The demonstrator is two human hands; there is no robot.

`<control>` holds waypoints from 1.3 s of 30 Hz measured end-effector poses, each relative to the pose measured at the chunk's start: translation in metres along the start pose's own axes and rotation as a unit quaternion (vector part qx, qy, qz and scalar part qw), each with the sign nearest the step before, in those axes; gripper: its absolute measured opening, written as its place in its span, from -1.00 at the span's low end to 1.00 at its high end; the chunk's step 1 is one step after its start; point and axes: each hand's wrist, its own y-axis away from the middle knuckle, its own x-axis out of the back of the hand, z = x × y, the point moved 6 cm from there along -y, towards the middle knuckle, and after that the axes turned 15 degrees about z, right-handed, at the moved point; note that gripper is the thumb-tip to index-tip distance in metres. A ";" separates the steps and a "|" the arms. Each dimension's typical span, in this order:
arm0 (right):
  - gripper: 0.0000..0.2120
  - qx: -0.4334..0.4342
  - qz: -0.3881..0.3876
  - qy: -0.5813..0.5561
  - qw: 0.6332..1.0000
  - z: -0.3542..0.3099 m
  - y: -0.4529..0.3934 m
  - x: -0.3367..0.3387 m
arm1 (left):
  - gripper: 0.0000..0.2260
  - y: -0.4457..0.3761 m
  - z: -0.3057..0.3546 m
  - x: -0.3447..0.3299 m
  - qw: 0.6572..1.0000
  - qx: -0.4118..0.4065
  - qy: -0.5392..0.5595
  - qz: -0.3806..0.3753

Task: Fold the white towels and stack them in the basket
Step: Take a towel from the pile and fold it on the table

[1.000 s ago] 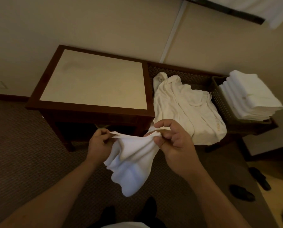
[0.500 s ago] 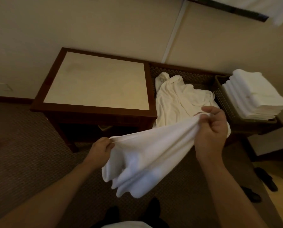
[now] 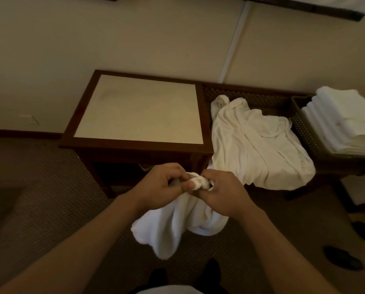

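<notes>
A white towel (image 3: 173,225) hangs in front of me, bunched at its top edge. My left hand (image 3: 160,183) and my right hand (image 3: 224,196) pinch that edge close together, almost touching. The rest of the towel droops in folds below my hands, above the carpet. A dark woven basket (image 3: 302,128) stands at the far right with a stack of folded white towels (image 3: 342,122) in it. A loose cream towel (image 3: 260,145) lies crumpled on the low dark bench (image 3: 262,94) between the table and the basket.
A dark wooden side table (image 3: 135,111) with a pale top stands against the wall just ahead. Carpet (image 3: 39,198) covers the floor. Dark shoes (image 3: 342,257) lie at the lower right.
My right hand swung back left from its stretched-out position and met my left hand, bringing the two ends of the towel's edge together. The towel now hangs doubled below.
</notes>
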 end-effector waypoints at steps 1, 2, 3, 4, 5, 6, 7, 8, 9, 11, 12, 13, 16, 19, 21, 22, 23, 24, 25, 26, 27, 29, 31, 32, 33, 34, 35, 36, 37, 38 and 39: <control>-0.70 -0.008 0.008 -0.030 0.999 -0.003 0.002 0.001 | -0.76 0.004 -0.008 0.003 0.998 -0.034 -0.036 0.027; -0.71 -0.018 0.019 -0.058 0.998 -0.004 0.004 0.001 | -0.74 0.009 -0.018 0.003 0.994 -0.062 -0.069 0.052; -0.71 -0.026 0.031 -0.080 0.996 -0.005 0.004 0.002 | -0.72 0.014 -0.030 0.001 0.990 -0.079 -0.098 0.067; -0.72 -0.030 0.041 -0.092 0.994 -0.006 0.004 0.003 | -0.71 0.020 -0.042 -0.003 0.986 -0.084 -0.130 0.069; -0.72 -0.033 0.044 -0.099 0.994 -0.006 0.003 0.003 | -0.69 0.025 -0.053 -0.007 0.981 -0.085 -0.164 0.063; -0.73 -0.035 0.043 -0.105 0.993 -0.005 0.002 0.002 | -0.65 0.029 -0.062 -0.010 0.974 -0.081 -0.203 0.056; -0.73 -0.039 0.041 -0.110 0.992 -0.004 0.002 0.002 | -0.61 0.031 -0.072 -0.013 0.966 -0.076 -0.242 0.053; -0.73 -0.045 0.037 -0.111 0.992 -0.002 0.003 0.002 | -0.56 0.032 -0.079 -0.014 0.957 -0.060 -0.280 0.054; -0.73 -0.049 0.033 -0.114 0.992 -0.001 0.005 0.002 | -0.54 0.031 -0.087 -0.012 0.944 -0.039 -0.322 0.058; -0.71 -0.056 0.035 -0.129 0.990 0.003 0.007 0.005 | -0.58 0.030 -0.109 -0.002 0.910 0.045 -0.408 0.049; -0.69 -0.060 0.039 -0.140 0.988 0.006 0.008 0.007 | -0.64 0.033 -0.122 0.007 0.895 0.105 -0.432 0.036; -0.68 -0.067 0.042 -0.152 0.985 0.008 0.008 0.010 | -0.71 0.037 -0.136 0.017 0.882 0.156 -0.444 0.033; -0.70 -0.071 0.029 -0.157 0.985 0.009 0.010 0.013 | -0.83 0.049 -0.169 0.040 0.878 0.224 -0.422 0.030; -0.67 -0.069 0.029 -0.062 0.995 0.014 0.013 0.011 | -0.78 0.048 -0.182 0.055 0.897 0.323 -0.287 0.095; -0.66 -0.071 0.028 0.000 0.997 0.019 0.015 0.010 | -0.78 0.043 -0.181 0.065 0.886 0.373 -0.235 0.145; -0.66 -0.072 0.024 0.016 0.997 0.021 0.016 0.009 | -0.78 0.038 -0.172 0.068 0.883 0.361 -0.251 0.167; -0.66 -0.075 0.020 0.023 0.997 0.023 0.018 0.007 | -0.79 0.034 -0.156 0.068 0.881 0.324 -0.285 0.192; -0.65 -0.078 0.017 0.024 0.996 0.024 0.018 0.006 | -0.80 0.029 -0.135 0.063 0.893 0.265 -0.294 0.212; -0.65 -0.079 0.011 0.026 0.996 0.023 0.018 0.005 | -0.79 0.025 -0.108 0.051 0.923 0.194 -0.255 0.213; -0.66 -0.074 0.005 0.031 0.997 0.021 0.018 0.004 | -0.74 0.021 -0.077 0.032 0.959 0.122 -0.187 0.176; -0.69 -0.067 -0.001 0.036 0.997 0.018 0.016 0.002 | -0.64 0.020 -0.047 0.012 0.984 0.078 -0.118 0.108; -0.76 -0.057 -0.008 0.032 0.998 0.013 0.012 0.002 | -0.48 0.019 -0.007 -0.022 0.998 0.040 -0.037 -0.016; -0.79 -0.053 -0.006 0.032 0.998 0.012 0.009 0.007 | -0.58 0.013 0.003 -0.033 0.999 0.016 -0.011 -0.029; -0.78 -0.053 -0.008 0.033 0.998 0.013 0.008 0.009 | -0.69 0.010 0.002 -0.031 1.000 0.015 -0.010 -0.013; -0.78 -0.056 -0.014 0.028 0.998 0.013 0.007 0.013 | -0.78 0.008 -0.001 -0.028 1.000 0.016 -0.012 0.004; -0.77 -0.068 -0.018 0.016 0.997 0.013 0.007 0.018 | -0.82 0.007 -0.006 -0.024 1.000 0.015 -0.020 0.018; -0.74 -0.095 -0.011 -0.001 0.995 0.014 0.006 0.027 | -0.83 0.008 -0.015 -0.021 0.999 0.019 -0.037 0.027; -0.70 -0.128 0.022 -0.024 0.991 0.014 0.003 0.041 | -0.82 0.011 -0.027 -0.017 0.997 0.028 -0.063 0.036; -0.69 -0.158 0.087 -0.052 0.982 0.015 -0.001 0.060 | -0.82 0.015 -0.044 -0.011 0.994 0.039 -0.094 0.048; -0.69 -0.175 0.171 -0.086 0.966 0.014 -0.004 0.082 | -0.83 0.022 -0.064 -0.004 0.989 0.054 -0.126 0.059; -0.68 -0.174 0.257 -0.118 0.943 0.012 -0.006 0.104 | -0.84 0.030 -0.084 0.003 0.983 0.072 -0.155 0.072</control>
